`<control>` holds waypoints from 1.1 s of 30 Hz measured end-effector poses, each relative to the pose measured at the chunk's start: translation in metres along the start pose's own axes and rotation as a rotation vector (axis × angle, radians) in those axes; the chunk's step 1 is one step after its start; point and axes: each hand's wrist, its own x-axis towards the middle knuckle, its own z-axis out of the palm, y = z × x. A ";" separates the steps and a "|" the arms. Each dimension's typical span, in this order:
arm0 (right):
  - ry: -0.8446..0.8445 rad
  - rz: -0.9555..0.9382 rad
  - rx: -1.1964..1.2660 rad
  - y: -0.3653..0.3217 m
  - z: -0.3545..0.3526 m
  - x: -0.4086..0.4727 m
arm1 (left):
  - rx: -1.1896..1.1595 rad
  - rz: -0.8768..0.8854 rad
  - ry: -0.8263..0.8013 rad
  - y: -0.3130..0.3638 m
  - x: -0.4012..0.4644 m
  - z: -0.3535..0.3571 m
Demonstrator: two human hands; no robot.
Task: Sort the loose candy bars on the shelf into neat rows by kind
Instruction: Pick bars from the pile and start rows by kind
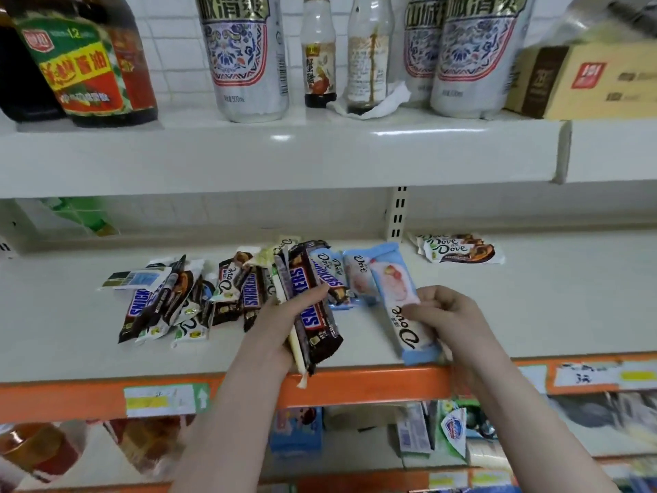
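Observation:
My left hand (284, 316) grips a bunch of bars stood on edge, a brown Snickers bar (314, 314) outermost, over the white shelf (533, 307). My right hand (442, 311) pinches a light-blue Dove bar (398, 297) that lies lengthwise toward the shelf's front edge. A loose heap of Snickers and Dove bars (177, 300) is spread to the left. Two more blue Dove bars (357, 275) lie just behind my hands. Far right at the back lie two brown-and-white Dove bars (458, 249), stacked together.
The shelf's orange front rail (373, 384) carries price labels. An upper shelf (284, 154) holds sauce bottles, tall cans and a cardboard box (583, 80). A slotted upright (398, 215) stands at the back. Packaged goods fill the lower shelf (426, 432).

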 end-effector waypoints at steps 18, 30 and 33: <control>0.071 0.108 0.268 -0.021 -0.311 0.072 | -0.126 -0.037 0.023 -0.129 0.011 0.291; 0.009 0.093 0.192 -0.019 -0.359 0.117 | -0.137 0.022 0.121 -0.143 0.032 0.327; 0.110 -0.029 -0.053 -0.013 -0.367 0.125 | -0.129 0.033 0.119 -0.143 0.037 0.323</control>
